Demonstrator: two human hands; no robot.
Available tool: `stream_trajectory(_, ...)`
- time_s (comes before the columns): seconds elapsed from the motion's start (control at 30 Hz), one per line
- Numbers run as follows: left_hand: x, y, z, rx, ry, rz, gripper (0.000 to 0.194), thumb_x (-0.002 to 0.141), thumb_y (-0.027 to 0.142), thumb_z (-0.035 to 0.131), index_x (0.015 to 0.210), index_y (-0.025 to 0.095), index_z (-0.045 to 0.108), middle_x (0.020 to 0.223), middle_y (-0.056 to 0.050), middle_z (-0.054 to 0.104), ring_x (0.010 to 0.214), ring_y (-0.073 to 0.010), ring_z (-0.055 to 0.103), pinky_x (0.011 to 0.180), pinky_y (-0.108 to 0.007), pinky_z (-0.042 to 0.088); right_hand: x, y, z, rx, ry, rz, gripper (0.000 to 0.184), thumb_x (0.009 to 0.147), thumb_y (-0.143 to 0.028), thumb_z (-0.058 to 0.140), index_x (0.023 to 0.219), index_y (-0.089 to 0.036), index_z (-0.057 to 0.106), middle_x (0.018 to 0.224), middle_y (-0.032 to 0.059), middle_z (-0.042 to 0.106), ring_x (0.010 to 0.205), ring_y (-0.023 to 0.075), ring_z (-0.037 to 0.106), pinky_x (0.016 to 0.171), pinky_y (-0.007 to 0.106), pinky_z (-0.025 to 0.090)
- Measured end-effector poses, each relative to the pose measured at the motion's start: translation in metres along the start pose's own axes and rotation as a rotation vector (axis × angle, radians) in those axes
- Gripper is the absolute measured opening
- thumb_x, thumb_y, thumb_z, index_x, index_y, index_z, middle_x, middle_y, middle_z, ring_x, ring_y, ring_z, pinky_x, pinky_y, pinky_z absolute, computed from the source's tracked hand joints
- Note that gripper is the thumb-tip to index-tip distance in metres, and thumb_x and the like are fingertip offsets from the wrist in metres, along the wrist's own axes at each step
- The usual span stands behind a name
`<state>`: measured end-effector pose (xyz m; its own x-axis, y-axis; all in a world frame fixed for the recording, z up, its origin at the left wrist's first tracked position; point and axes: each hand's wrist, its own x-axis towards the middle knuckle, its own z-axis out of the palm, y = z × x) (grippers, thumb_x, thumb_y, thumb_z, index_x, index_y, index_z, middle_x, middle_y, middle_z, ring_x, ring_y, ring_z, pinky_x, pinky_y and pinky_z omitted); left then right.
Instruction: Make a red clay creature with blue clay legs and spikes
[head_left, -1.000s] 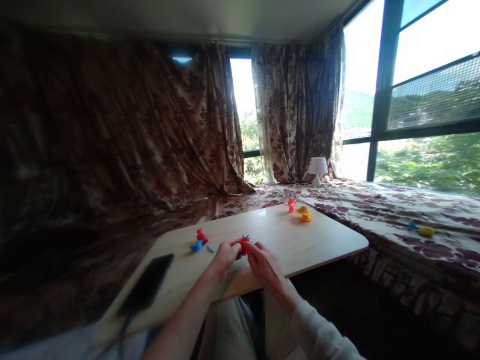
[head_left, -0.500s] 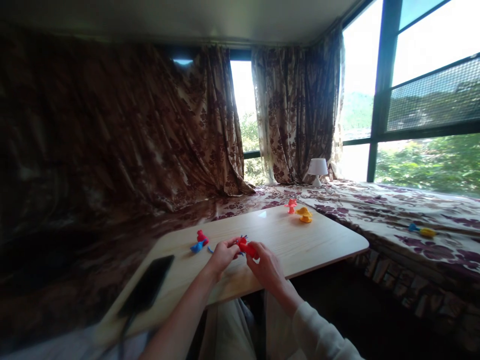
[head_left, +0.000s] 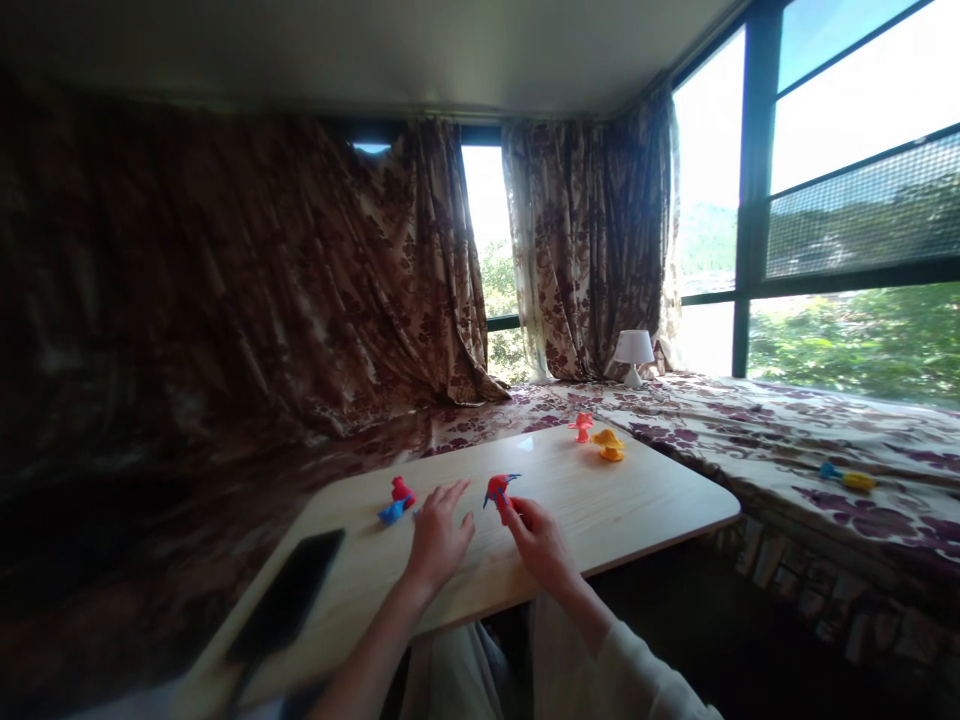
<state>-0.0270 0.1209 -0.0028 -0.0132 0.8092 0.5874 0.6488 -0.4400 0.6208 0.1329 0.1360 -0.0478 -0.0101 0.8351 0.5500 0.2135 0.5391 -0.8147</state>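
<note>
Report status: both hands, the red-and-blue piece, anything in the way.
Right hand gripping red-and-blue piece. Left hand open, holding nothing. Nothing seen blocking the held piece; blue piece lies near left hand, on its left.

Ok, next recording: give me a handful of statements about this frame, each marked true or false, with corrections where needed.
1. The right hand holds a red-and-blue toy. True.
2. The left hand is closed around a toy. False: its fingers are spread and no object shows in it.
3. A flat black item lies on the table, to the left of the left hand. True.
4. The white lamp stands on the table. False: it stands beyond the table, on the floral cloth near the curtains.
5. The pink toy and the yellow toy are near the table's far edge. True.
</note>
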Motion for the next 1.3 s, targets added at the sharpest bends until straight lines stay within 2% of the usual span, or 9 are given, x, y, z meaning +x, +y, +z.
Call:
stream_trajectory(0.1, -0.002, 0.005, 0.004, 0.294, -0.003, 0.201, 0.05, 0.07, 0.012, 0.056, 0.12, 0.021, 0.058, 0.115, -0.009, 0.063, 0.108, -0.0265, 0.053, 0.098, -0.046, 0.038, 0.002, -0.002, -0.002, 0.126, -0.029, 0.02, 0.039, 0.085, -0.048, 0.05, 0.081, -0.014, 0.067, 0.069, 0.0044, 0.064, 0.064, 0.0178, 0.058, 0.06, 0.026, 0.045)
stream_trajectory(0.2, 0.0, 0.013, 0.007, 0.423, -0.03, 0.284, 0.053, 0.072, 0.014, 0.057, 0.125, 0.022, 0.053, 0.117, -0.009, 0.062, 0.107, -0.0262, 0.053, 0.099, -0.046, 0.035, 0.003, -0.004, -0.005, 0.186, -0.055, 0.045, 0.042, 0.083, -0.052, 0.052, 0.076, -0.013, 0.067, 0.065, 0.0031, 0.062, 0.06, 0.0166, 0.056, 0.058, 0.026, 0.044)
stream_trajectory(0.47, 0.005, 0.022, 0.004, 0.52, -0.118, 0.351, 0.055, 0.072, 0.007, 0.051, 0.124, 0.023, 0.053, 0.118, -0.007, 0.062, 0.11, -0.0253, 0.051, 0.107, -0.049, 0.022, 0.001, -0.014, -0.006, 0.201, -0.156, 0.037, 0.037, 0.083, -0.047, 0.054, 0.07, -0.014, 0.065, 0.062, 0.001, 0.059, 0.059, 0.0145, 0.053, 0.057, 0.024, 0.042)
stream_trajectory(0.73, 0.004, 0.025, -0.001, 0.563, -0.159, 0.419, 0.046, 0.076, 0.011, 0.049, 0.121, 0.022, 0.055, 0.108, -0.008, 0.066, 0.105, -0.0256, 0.053, 0.107, -0.057, 0.015, 0.002, -0.005, -0.002, 0.213, -0.194, -0.001, 0.038, 0.084, -0.046, 0.053, 0.065, -0.015, 0.061, 0.058, -0.0015, 0.052, 0.057, 0.013, 0.047, 0.056, 0.024, 0.037)
stream_trajectory(0.83, 0.005, 0.027, -0.003, 0.577, -0.178, 0.401, 0.042, 0.077, 0.014, 0.049, 0.118, 0.02, 0.057, 0.105, -0.009, 0.066, 0.104, -0.026, 0.054, 0.107, -0.057, 0.015, 0.001, -0.005, -0.001, 0.181, -0.194, -0.007, 0.04, 0.085, -0.047, 0.052, 0.063, -0.015, 0.06, 0.058, -0.0013, 0.051, 0.058, 0.0133, 0.047, 0.056, 0.024, 0.037)
stream_trajectory(1.0, 0.004, 0.029, -0.005, 0.51, -0.183, 0.287, 0.032, 0.081, 0.019, 0.046, 0.108, 0.02, 0.063, 0.102, -0.009, 0.069, 0.102, -0.0257, 0.056, 0.106, -0.056, 0.018, 0.001, -0.011, 0.0, 0.159, -0.184, -0.001, 0.045, 0.084, -0.054, 0.051, 0.067, -0.014, 0.064, 0.06, 0.0003, 0.056, 0.059, 0.0146, 0.051, 0.057, 0.024, 0.039)
stream_trajectory(1.13, 0.003, 0.026, -0.003, 0.444, -0.179, 0.202, 0.033, 0.083, 0.02, 0.043, 0.108, 0.022, 0.064, 0.103, -0.008, 0.07, 0.102, -0.0255, 0.057, 0.105, -0.054, 0.022, 0.001, -0.011, 0.001, 0.131, -0.179, -0.003, 0.046, 0.084, -0.055, 0.05, 0.068, -0.014, 0.066, 0.061, 0.001, 0.057, 0.06, 0.0151, 0.052, 0.057, 0.025, 0.039)
stream_trajectory(1.3, 0.005, 0.025, -0.002, 0.458, -0.179, 0.217, 0.033, 0.079, 0.02, 0.049, 0.107, 0.022, 0.065, 0.103, -0.008, 0.07, 0.102, -0.0266, 0.057, 0.104, -0.054, 0.022, 0.0, -0.012, -0.001, 0.132, -0.181, -0.006, 0.044, 0.084, -0.052, 0.051, 0.07, -0.014, 0.067, 0.063, 0.0014, 0.058, 0.061, 0.0154, 0.052, 0.058, 0.025, 0.04)
